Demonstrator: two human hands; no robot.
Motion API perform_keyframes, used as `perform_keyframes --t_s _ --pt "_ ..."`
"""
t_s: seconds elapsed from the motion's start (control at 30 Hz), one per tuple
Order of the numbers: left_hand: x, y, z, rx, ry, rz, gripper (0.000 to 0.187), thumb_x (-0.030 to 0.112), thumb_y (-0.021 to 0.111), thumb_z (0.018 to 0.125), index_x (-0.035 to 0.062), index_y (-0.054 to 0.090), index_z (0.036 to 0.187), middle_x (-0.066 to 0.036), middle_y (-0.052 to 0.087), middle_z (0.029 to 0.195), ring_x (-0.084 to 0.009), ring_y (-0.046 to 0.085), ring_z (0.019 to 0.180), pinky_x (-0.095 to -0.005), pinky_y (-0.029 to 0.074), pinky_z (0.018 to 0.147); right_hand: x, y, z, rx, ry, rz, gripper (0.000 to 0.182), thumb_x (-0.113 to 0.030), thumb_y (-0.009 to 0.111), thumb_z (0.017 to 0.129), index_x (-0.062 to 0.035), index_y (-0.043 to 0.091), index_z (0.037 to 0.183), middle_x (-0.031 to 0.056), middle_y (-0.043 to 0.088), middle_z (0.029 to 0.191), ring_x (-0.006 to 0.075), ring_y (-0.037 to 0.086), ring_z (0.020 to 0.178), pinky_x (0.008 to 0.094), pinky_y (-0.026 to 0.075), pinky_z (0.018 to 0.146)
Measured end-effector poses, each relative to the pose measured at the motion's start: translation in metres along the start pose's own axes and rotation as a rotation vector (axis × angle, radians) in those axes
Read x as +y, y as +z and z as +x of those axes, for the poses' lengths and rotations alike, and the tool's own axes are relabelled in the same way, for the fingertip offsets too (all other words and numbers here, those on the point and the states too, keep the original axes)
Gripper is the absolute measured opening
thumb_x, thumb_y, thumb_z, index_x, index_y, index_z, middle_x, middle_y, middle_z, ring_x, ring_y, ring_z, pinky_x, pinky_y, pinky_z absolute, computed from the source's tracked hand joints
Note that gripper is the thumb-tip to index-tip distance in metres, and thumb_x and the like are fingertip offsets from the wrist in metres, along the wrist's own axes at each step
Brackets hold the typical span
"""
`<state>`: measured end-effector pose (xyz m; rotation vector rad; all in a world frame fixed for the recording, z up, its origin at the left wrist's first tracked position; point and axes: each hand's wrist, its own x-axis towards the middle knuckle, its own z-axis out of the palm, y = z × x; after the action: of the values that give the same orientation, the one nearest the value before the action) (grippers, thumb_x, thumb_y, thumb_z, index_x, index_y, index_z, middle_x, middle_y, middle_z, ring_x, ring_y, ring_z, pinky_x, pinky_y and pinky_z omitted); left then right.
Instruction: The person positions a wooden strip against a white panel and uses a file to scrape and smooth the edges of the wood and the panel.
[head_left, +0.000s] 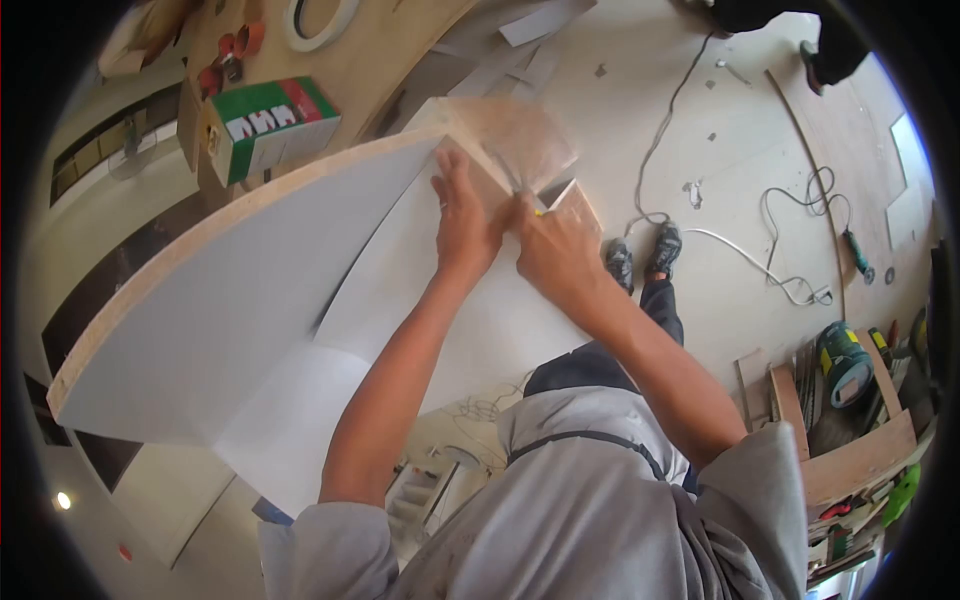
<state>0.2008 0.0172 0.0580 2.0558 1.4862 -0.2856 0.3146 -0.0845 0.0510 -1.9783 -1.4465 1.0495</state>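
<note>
At the corner of the curved panel [250, 215], one hand steadies and the other grips

Near the pale, wood-edged panel's upper end, the left hand [465, 225] lies open against the white sheet [400, 300], its fingers extended and the palm down. That flat contact probably keeps the sheet from shifting while leaving the edge beside it exposed. The right hand [560, 245] is closed around a small tool [540, 212], mostly hidden but for a bit of yellow; its type cannot be told. Both hands meet close together, which likely lets one brace the spot where the other bears down.

The tool is next to the wooden piece [510, 140] at the corner, where blur hides the exact contact. A dark line runs between the sheet's edge and the panel's grey face, suggesting the two do not lie fully flush there. Beyond, a green-and-white box [270, 125] and a white ring [320, 25] rest on the desk [385, 50], apart from the hands.
</note>
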Motion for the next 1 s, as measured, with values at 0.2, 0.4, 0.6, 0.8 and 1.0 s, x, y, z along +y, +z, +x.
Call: perform_keyframes --t_s 0.2,0.4,0.6,0.8,1.0 --pt "-0.027 0.008 -0.003 0.024 0.159 0.026 0.112 0.032 0.081 0.092 -0.0009 0.004 0.166 -0.033 0.002 0.174 -0.0548 0.004 0.16 -0.0562 0.017 0.13 -0.045 -0.043 -0.044 -0.063 0.132 0.07 0.067 0.0 0.062 0.084 0.0066 0.045 0.148 0.0288 0.068 0.085 0.0482 0.072 0.074 0.0529 0.059 0.067" --pt "-0.027 0.009 -0.008 0.034 0.152 -0.054 0.104 0.025 0.077 0.095 0.0063 0.006 0.168 -0.031 -0.003 0.175 -0.062 0.004 0.157 -0.0608 0.022 0.128 -0.032 -0.014 -0.025 -0.01 0.073 0.157 0.066 0.0 0.064 0.084 0.0218 0.043 0.144 0.0294 0.072 0.093 0.0377 0.075 0.074 0.0439 0.06 0.059" --pt "-0.024 0.007 0.0 0.025 0.233 -0.035 0.11 0.032 0.075 0.096 -0.0142 0.0 0.162 -0.04 0.004 0.17 -0.0513 0.0 0.161 -0.0557 0.005 0.132 -0.055 -0.047 -0.033 0.012 0.082 0.135 0.059 0.003 0.063 0.08 0.0135 0.047 0.137 0.0313 0.07 0.084 0.0482 0.073 0.08 0.0543 0.058 0.068" --pt "-0.019 0.004 -0.005 0.01 0.165 -0.077 0.11 0.03 0.076 0.093 -0.0142 0.003 0.161 -0.039 0.001 0.171 -0.0517 0.001 0.161 -0.0561 0.006 0.132 -0.033 -0.016 -0.006 0.014 0.101 0.331 0.06 0.003 0.065 0.078 0.0141 0.049 0.135 0.032 0.069 0.081 0.05 0.072 0.079 0.0549 0.059 0.068" --pt "-0.025 0.002 -0.009 -0.011 0.159 -0.01 0.111 0.031 0.076 0.09 -0.0115 0.003 0.163 -0.039 -0.002 0.172 -0.056 -0.001 0.16 -0.0552 0.007 0.132 -0.055 -0.039 -0.044 0.081 0.059 0.111 0.053 0.004 0.064 0.078 0.0132 0.052 0.129 0.0296 0.07 0.081 0.0465 0.072 0.08 0.0548 0.058 0.067"
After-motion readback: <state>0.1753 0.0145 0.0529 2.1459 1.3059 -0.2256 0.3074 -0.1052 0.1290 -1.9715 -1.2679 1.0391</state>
